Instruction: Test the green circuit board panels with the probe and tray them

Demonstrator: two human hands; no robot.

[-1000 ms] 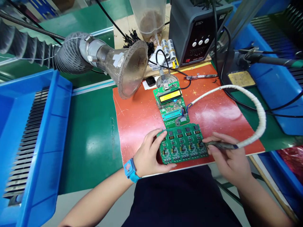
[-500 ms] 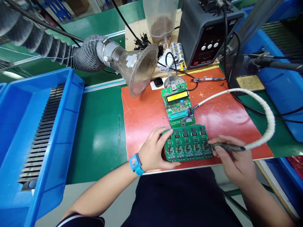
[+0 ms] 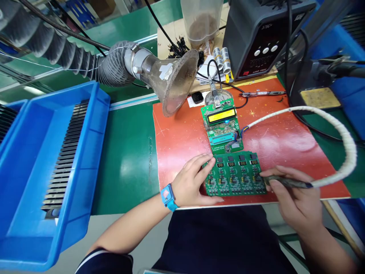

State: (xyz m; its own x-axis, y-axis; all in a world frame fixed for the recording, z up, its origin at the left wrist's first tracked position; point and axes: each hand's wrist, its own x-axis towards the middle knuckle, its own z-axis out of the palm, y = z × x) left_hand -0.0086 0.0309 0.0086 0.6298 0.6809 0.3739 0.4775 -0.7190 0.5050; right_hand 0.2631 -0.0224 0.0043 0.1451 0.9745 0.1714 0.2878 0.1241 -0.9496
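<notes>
A green circuit board panel (image 3: 235, 186) with a row of small two-digit displays lies flat on the red mat. My left hand (image 3: 194, 180) grips its left end, fingers at the upper left corner and thumb along the lower edge. In my right hand (image 3: 298, 198) is a dark pen-shaped probe (image 3: 288, 182), its tip at the right end of the panel. Whether the tip touches is too small to tell. From the probe a white wrapped cable (image 3: 346, 139) loops back to a green programmer board (image 3: 219, 133) with a lit yellow screen, just behind the panel.
A fume-extraction funnel (image 3: 179, 85) on a grey hose overhangs the mat (image 3: 179, 140). Behind stands a soldering station (image 3: 268, 45); a pen (image 3: 262, 94) lies before it. At left, a blue bin (image 3: 99, 102) holds a stack of dark boards (image 3: 67, 152).
The camera view has turned slightly left, so the scene sits further right in the picture. Both hands keep their holds; the probe tip is still at the panel's right end.
</notes>
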